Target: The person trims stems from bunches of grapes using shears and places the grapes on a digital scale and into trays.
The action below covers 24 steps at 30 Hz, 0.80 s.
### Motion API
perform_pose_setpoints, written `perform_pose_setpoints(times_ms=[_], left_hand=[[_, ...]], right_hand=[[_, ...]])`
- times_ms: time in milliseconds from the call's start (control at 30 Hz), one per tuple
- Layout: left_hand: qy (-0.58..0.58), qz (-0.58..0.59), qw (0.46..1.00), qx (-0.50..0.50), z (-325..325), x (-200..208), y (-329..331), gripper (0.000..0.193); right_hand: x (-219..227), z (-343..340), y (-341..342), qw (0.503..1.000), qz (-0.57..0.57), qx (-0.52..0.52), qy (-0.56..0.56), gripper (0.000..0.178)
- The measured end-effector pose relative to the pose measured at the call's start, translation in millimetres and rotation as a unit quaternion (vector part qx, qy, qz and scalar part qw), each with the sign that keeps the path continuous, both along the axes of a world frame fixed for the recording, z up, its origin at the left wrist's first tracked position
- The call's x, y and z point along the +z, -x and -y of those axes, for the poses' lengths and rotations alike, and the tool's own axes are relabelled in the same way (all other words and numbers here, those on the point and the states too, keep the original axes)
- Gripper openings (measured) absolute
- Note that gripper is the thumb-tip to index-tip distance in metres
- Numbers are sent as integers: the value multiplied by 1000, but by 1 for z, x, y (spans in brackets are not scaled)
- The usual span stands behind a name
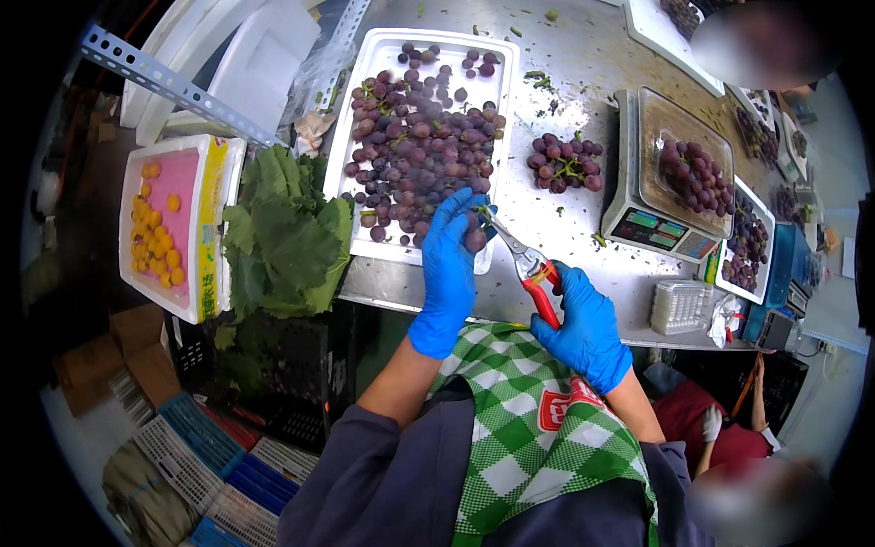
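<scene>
My left hand (448, 273), in a blue glove, pinches a small sprig of grapes (475, 240) over the near right corner of a white tray (343, 150). Many loose purple grapes (424, 137) and some small clusters fill the tray. Closed round red handles, my gloved right hand (585, 330) holds pruning shears (530, 264). Their metal blades point up and left and reach the sprig at my left fingertips. Whether the blades touch the stem I cannot tell. A trimmed bunch of grapes (565, 162) with green stems lies on the metal table to the right of the tray.
A weighing scale (627, 205) carries a clear box (652, 114) with a grape bunch. Stacked clear punnets (682, 306) stand at the near right. Large green leaves (287, 232) and a foam box (211, 246) of orange fruit sit left. Other people are at the right.
</scene>
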<state>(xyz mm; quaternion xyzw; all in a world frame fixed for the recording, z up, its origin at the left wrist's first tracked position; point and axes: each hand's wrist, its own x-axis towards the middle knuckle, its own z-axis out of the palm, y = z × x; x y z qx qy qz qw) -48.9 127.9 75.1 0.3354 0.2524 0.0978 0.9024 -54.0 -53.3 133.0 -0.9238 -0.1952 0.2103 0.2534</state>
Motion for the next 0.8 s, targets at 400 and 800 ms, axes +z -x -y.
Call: perform_pose_setpoints(times_ms=[400,800], left_hand=[[-46,-41,995,-82,-4,-1,3,33],[68,-77,982,-160,-23,-17,8,37]], right_hand=[[5,11,-9,997,50,44,35,57],[-5,27,-7,997,-22,-59,-37,56]])
